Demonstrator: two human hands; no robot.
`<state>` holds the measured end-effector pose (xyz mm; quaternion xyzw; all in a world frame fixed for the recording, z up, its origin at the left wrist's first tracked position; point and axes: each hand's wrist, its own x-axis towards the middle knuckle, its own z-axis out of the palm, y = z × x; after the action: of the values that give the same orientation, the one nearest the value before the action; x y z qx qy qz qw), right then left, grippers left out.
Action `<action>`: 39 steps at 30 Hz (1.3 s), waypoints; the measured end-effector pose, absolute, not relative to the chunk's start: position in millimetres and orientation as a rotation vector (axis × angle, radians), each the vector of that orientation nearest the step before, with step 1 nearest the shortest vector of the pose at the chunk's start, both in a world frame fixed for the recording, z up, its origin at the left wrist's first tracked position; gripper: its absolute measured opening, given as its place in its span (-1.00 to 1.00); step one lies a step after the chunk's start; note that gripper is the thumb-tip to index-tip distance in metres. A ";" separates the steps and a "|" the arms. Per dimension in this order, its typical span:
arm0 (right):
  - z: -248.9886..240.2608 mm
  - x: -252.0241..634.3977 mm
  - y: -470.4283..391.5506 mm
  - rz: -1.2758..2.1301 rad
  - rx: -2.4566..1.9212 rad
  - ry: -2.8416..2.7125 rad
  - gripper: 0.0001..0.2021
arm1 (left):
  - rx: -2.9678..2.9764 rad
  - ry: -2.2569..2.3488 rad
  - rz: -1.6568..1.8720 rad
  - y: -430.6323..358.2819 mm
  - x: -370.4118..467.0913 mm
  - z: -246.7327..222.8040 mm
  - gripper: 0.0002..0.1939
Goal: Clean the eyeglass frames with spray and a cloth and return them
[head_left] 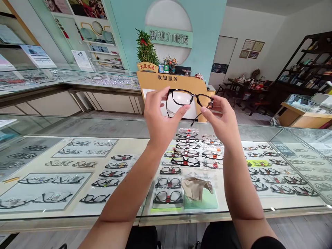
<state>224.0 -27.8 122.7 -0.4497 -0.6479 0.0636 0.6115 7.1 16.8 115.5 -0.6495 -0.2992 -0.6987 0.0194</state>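
Both hands are raised over the worktop, grasping one pair of black-rimmed glasses between them. The left hand pinches the frame at its left end, thumb near the lower rim; the right hand grips the other end with thumb and fingers. The front of the frame sits nearly level, tipping down a little toward the right, and one temple slants down below it. A small pale patch shows by the left hand, too small to read.

As far as I can judge, the lifting and the two-handed grip are done: the pair is well clear of the glass, with at least one temple unfolded. It is not set down, and neither hand has let go. Whether the lenses have been wiped, I cannot tell from here.

Below and between the forearms, a crumpled beige cloth lies partly over a green packet, apart from both hands. Around it, rows of display glasses fill the case, many with red tags at the bridge. Farther off stand a yellow-fronted reception desk, a leafy plant and, to the right, dark shelves.
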 end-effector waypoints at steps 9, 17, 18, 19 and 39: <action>127.9 223.4 -44.7 0.062 -1.085 -1.514 -0.43 | -1.986 -0.923 -2.131 2.3 9.9 120.5 -0.30; 128.7 221.3 -52.2 -0.092 -1.063 -1.530 -0.39 | -2.092 -0.947 -2.169 5.9 5.3 117.1 -0.33; 129.3 220.9 -53.5 -0.111 -1.044 -1.533 -0.39 | -2.111 -0.959 -2.180 6.9 4.7 116.4 -0.33; 129.8 220.3 -54.6 -0.130 -1.024 -1.534 -0.39 | -2.126 -0.970 -2.193 7.8 4.2 115.8 -0.33; 134.7 202.3 -57.8 -0.231 -0.954 -1.512 -0.38 | -2.169 -0.956 -2.282 17.6 8.1 106.7 -0.23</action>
<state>202.3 -57.8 134.7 -0.4151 -0.6576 -0.1003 0.6206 8.1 17.6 106.7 -0.6573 -0.2898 -0.6917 -0.0743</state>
